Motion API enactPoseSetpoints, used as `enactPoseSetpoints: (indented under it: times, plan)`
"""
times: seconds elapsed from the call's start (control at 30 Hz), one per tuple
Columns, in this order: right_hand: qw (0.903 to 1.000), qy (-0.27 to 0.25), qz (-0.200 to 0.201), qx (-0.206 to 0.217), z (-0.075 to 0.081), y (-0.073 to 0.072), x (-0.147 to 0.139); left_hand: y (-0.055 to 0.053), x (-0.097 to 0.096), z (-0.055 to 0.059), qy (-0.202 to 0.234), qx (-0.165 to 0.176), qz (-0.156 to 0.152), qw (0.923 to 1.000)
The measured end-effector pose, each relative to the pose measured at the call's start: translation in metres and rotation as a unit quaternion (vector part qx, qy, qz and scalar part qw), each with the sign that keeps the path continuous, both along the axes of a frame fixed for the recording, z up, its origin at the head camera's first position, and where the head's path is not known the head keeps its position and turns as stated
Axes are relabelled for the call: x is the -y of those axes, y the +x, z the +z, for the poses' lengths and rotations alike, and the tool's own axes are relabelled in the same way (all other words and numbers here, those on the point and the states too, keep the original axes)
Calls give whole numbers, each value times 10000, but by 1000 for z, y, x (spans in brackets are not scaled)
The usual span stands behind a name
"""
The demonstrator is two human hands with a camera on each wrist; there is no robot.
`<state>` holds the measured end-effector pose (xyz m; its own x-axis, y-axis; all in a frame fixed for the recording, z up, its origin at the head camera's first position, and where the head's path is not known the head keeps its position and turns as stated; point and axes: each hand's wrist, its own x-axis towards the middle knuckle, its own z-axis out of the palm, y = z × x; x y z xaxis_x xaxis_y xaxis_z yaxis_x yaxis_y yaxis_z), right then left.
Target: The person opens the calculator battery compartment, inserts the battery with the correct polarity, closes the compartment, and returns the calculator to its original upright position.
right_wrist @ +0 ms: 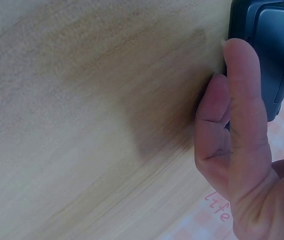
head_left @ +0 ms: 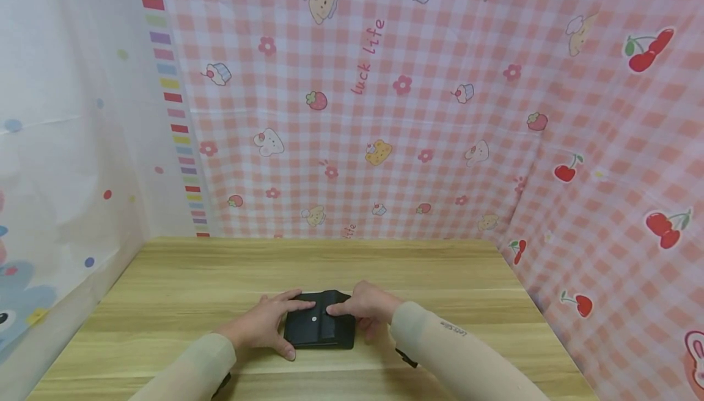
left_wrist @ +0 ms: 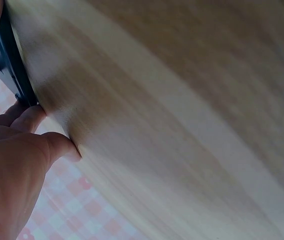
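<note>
A black wallet (head_left: pixel 304 326) lies on the wooden table in the head view, a small pale snap on its front and a raised strap or flap along its right half. My left hand (head_left: pixel 264 321) holds its left side, index finger across the top and thumb at the near left corner. In the left wrist view only the wallet's dark edge (left_wrist: pixel 18 62) shows between the fingers. With the thumb on the flap and the other fingers bent by the right edge, my right hand (head_left: pixel 370 306) grips the wallet. The right wrist view shows those fingers (right_wrist: pixel 244 95) against the black surface.
The pale wood-grain table (head_left: pixel 220 266) spreads around both hands. Behind it hangs a pink checked cloth (head_left: pixel 341 175) with small cartoon prints. Similar cloth (head_left: pixel 610 162) covers the right side, and a white sheet (head_left: pixel 71 114) with coloured dots covers the left.
</note>
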<state>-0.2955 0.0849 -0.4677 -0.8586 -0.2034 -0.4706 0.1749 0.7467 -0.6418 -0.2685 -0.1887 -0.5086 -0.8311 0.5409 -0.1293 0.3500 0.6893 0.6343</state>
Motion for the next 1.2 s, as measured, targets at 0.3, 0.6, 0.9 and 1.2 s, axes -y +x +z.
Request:
enactPoseSetpoints:
  times: [0.3,0.6,0.9,1.2]
  plan:
    - [10000,30,-77,-2,-1,0,1,1,-1,3,20,-7,-38,10000]
    - [9989,-360,-186,217,-2,-3,3,0,0,1,-35,-3,-42,10000]
    - [9982,-408,-263,365,-3,-5,2,-1,0,0,12,3,-51,10000]
    - [9992,-325,-70,203,-4,-4,-2,-1,0,-2,14,-40,-47,10000]
